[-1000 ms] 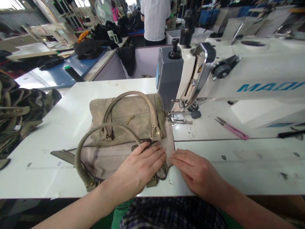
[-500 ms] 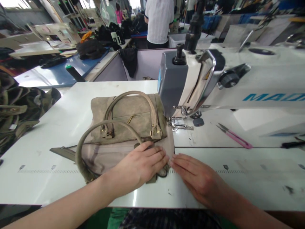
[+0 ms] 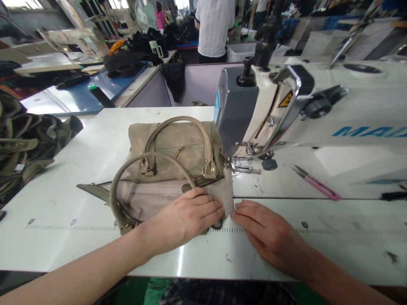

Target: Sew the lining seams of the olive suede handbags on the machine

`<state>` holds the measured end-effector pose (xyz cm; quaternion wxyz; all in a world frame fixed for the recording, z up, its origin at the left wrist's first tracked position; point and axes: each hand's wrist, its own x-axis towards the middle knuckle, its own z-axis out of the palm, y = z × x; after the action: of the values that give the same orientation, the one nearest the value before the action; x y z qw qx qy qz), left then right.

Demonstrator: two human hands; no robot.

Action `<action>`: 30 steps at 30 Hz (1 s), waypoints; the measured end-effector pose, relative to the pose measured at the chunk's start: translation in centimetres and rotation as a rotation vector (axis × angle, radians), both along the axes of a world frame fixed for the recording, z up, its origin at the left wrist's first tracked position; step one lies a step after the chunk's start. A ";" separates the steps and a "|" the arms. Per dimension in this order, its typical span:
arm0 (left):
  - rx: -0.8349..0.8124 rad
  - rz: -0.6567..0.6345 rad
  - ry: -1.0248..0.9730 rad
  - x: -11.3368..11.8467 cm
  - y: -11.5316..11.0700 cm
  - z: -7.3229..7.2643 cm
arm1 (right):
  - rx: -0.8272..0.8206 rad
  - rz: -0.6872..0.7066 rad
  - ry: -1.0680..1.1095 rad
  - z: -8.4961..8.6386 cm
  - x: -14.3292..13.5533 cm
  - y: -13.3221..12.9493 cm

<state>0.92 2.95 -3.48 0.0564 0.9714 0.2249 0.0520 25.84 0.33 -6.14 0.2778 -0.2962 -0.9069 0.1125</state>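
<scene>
An olive-tan handbag point(image 3: 178, 144) with two looped handles lies on the white sewing table point(image 3: 63, 250). Its pinkish lining point(image 3: 143, 199) is spread toward me, and its right edge reaches the presser foot point(image 3: 241, 166) of the sewing machine point(image 3: 238, 110). My left hand point(image 3: 187, 216) presses on the lining near its right front corner, fingers together. At the lining's right edge, my right hand point(image 3: 267, 233) has its fingers together with the fingertips at the fabric; whether they pinch it is hard to tell.
Pink thread snips point(image 3: 318, 184) lie right of the presser foot. A pile of dark olive pieces point(image 3: 28, 144) stands at the left. A green-topped cone point(image 3: 100, 96) is beyond the table. A person in a white shirt point(image 3: 214, 29) stands farther back.
The bag and both hands have shifted slightly; the bag has slid a little away from me, its lining still under my left hand. The view has also moved a little.
</scene>
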 end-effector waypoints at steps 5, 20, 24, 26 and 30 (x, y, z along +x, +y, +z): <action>0.017 -0.011 -0.011 0.0 0.0 0.1 | -0.027 -0.056 -0.038 0.0 -0.2 0.0; -0.002 0.007 -0.045 0.1 3.7 -0.3 | 0.107 0.045 -0.116 -0.6 0.3 4.0; -0.017 0.021 -0.016 0.1 5.2 0.0 | 0.104 0.005 -0.140 -0.9 0.2 4.8; -0.004 0.038 0.003 0.2 5.8 0.0 | 0.077 -0.044 -0.164 -1.0 0.0 4.9; 0.017 0.076 -0.022 0.7 7.0 -0.2 | 0.018 -0.119 -0.176 -1.1 -0.1 4.7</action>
<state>1.57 9.94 -3.71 0.0485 0.9619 0.2606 0.0668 25.75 5.05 -7.25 0.2061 -0.3556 -0.9096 0.0611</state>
